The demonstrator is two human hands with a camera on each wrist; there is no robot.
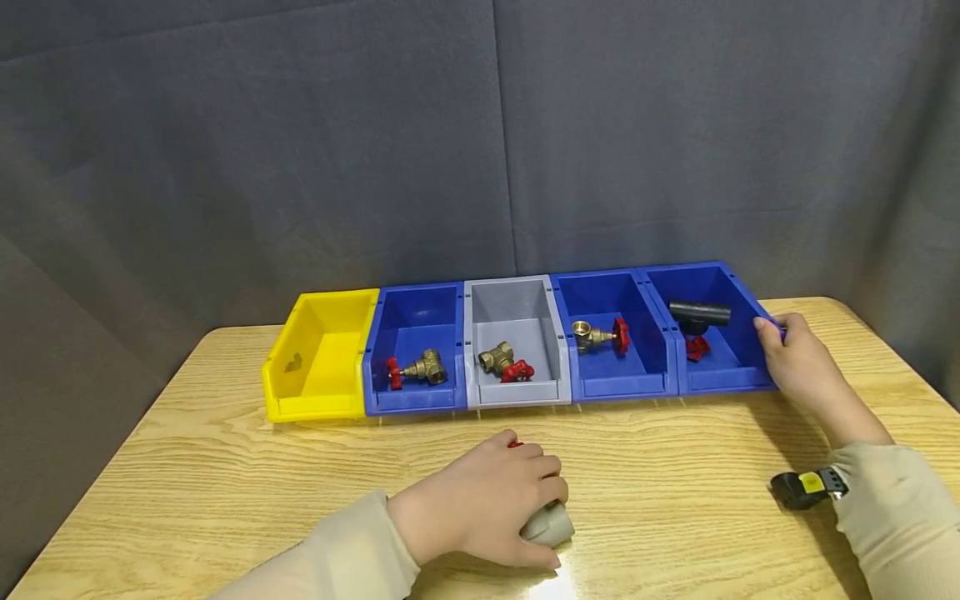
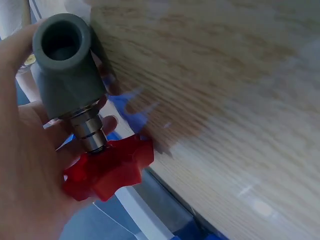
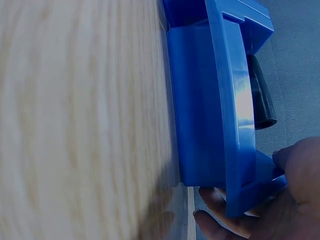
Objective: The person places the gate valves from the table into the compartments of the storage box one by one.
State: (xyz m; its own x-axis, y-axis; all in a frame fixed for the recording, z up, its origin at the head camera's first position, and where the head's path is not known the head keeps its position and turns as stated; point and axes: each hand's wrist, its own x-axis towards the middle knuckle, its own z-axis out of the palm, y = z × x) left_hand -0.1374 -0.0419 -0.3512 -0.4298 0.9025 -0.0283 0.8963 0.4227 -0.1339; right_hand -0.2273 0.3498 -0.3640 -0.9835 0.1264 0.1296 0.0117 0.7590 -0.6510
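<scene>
My left hand grips a grey plastic valve low over the table's front middle. Its metal stem and red handwheel show in the left wrist view; in the head view the fingers cover most of it. At the far right, my right hand holds the side wall of the end blue bin, thumb over the rim and fingers outside. Inside that bin lies a black pipe tee valve with a red handle.
Left of that bin stand a blue bin, a grey bin and another blue bin, each with a brass valve with red handwheel. A yellow bin ends the row. Behind hangs a grey curtain.
</scene>
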